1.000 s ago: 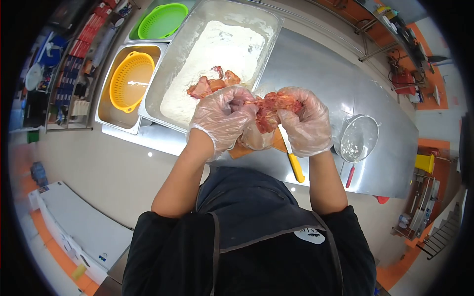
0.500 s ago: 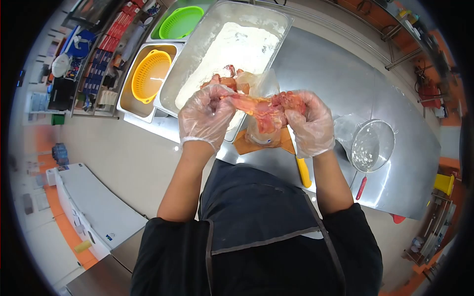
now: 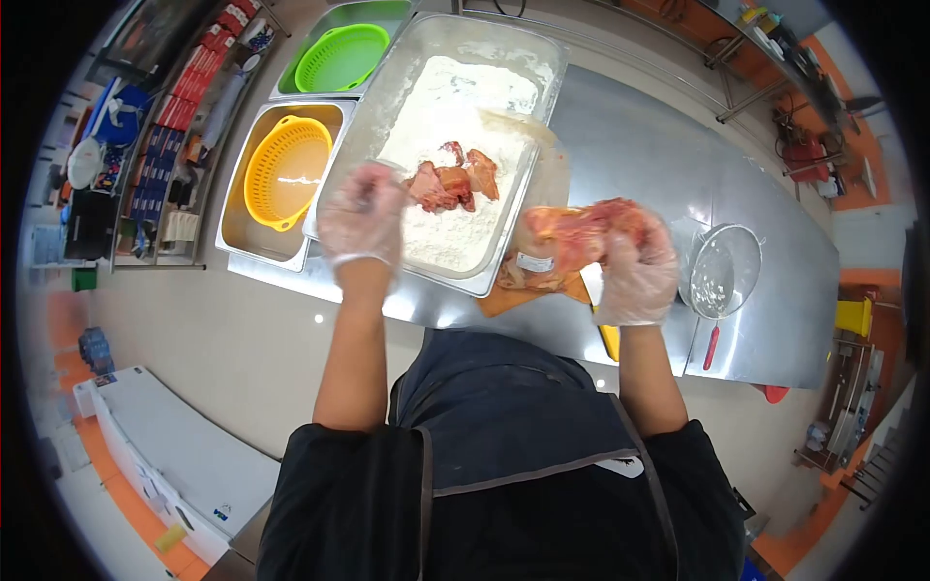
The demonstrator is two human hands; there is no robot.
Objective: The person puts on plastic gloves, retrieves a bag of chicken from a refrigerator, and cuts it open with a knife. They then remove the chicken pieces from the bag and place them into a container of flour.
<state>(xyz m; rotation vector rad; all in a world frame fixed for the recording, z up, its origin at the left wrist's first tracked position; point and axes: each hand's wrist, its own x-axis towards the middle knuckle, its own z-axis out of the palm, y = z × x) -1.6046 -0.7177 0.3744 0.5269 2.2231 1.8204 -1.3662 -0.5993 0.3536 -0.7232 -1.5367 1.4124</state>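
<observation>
My right hand (image 3: pixel 639 266), in a clear plastic glove, grips a large piece of raw meat (image 3: pixel 586 230) above a plastic bag with a white label (image 3: pixel 535 262). My left hand (image 3: pixel 366 218), gloved too and blurred, is over the left edge of a metal tray (image 3: pixel 373 126); its fingers are smeared by motion. White flour (image 3: pixel 450 107) covers much of that tray's bottom, and several raw meat pieces (image 3: pixel 452 181) lie on it. Below the bag is a brown board (image 3: pixel 504 298). A knife with a yellow handle (image 3: pixel 609 341) lies beside it, partly hidden by my right hand.
A yellow basket (image 3: pixel 288 174) sits in a metal pan left of the tray, a green basket (image 3: pixel 341 58) in another behind it. On the steel table (image 3: pixel 639 126), a sieve with a red handle (image 3: pixel 722 274) lies at the right.
My hands have moved apart. My left hand has let go of the meat and shifted left; the meat now hangs from my right hand, which has moved slightly right and down.
</observation>
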